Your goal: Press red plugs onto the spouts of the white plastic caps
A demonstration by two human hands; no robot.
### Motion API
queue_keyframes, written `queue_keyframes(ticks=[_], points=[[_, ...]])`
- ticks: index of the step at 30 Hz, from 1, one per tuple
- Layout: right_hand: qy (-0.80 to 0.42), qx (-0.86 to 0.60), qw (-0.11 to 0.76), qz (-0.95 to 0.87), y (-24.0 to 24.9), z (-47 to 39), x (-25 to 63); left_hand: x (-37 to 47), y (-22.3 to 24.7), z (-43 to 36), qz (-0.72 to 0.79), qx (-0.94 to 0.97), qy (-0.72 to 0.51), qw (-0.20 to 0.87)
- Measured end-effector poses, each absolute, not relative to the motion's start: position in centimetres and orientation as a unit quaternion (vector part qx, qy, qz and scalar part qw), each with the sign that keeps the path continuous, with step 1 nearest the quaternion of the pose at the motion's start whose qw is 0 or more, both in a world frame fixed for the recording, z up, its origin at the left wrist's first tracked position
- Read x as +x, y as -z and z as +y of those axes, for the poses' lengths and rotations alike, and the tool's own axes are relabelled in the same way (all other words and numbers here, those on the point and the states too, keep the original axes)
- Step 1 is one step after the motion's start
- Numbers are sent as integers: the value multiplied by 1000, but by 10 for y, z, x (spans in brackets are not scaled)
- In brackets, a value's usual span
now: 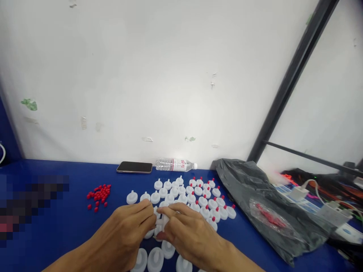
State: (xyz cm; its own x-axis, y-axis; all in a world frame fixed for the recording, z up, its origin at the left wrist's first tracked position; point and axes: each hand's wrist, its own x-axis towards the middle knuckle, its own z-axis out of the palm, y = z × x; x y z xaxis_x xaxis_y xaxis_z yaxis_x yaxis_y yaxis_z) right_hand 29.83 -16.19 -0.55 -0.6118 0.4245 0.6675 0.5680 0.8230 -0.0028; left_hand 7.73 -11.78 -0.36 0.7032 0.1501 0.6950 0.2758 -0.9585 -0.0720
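Note:
My right hand has its fingers bent around a white nozzle lid, which shows only in part. Close against it, on the left, my left hand is closed with its fingertips pinched; whatever they grip is hidden. Around and beneath both hands stand many white lids with bare nozzles, such as one uncapped lid at the left edge of the group. To the right is a cluster of lids with red tips, among them a red-tipped lid. A loose pile of small red caps lies left of my hands.
Along the wall, a phone and a clear plastic bottle lie on the blue table. A dark grey plastic bag spreads at the right, bearing a clear bag of red pieces. Chargers and cables sit beyond.

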Motion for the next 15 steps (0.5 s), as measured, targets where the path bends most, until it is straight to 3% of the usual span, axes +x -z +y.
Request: queue_keyframes(ticks=[6,12,15], points=[[-6,-393,329,-859,-24,-162,313,68,-19,-98,-211,-920,312,105],[-34,-476,426,-769,-59,-154,351,3,-31,-41,-359,-873,286,166],[-37,-514,379,-769,-69,-154,365,-19,-17,-27,-407,-858,286,127]])
